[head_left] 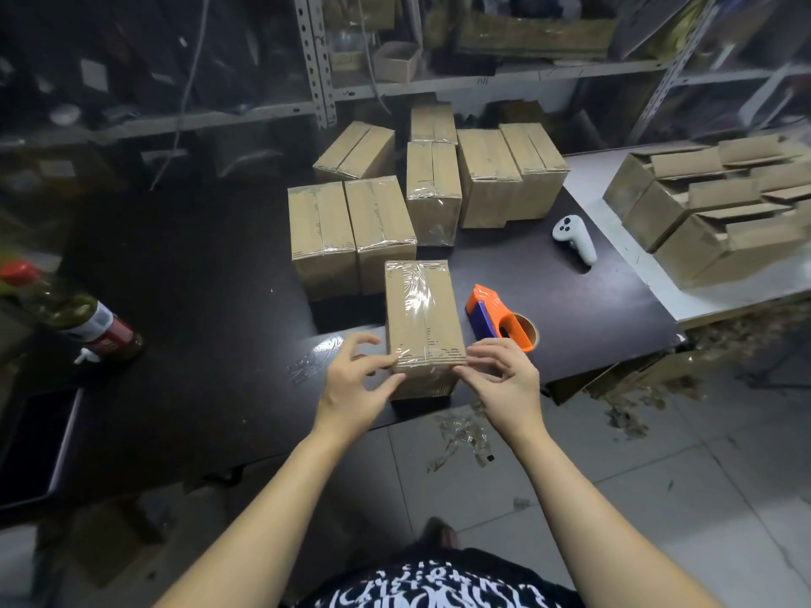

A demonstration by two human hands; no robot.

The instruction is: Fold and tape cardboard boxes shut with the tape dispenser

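A: Any writing legible here?
B: None. The red label on the green glass bottle (94,324) carries white marks too blurred to read, and the white gothic print on the black shirt (439,583) is illegible too

Far left of the taped box (423,318), the bottle (83,318) is smeared and its label unreadable. Far right of that box, the stack of open boxes (711,212) runs off the edge. Beyond it, the shelves (482,76) are a blur. The left hand (355,379) and right hand (504,375) curl over the box's near corners, hiding them.
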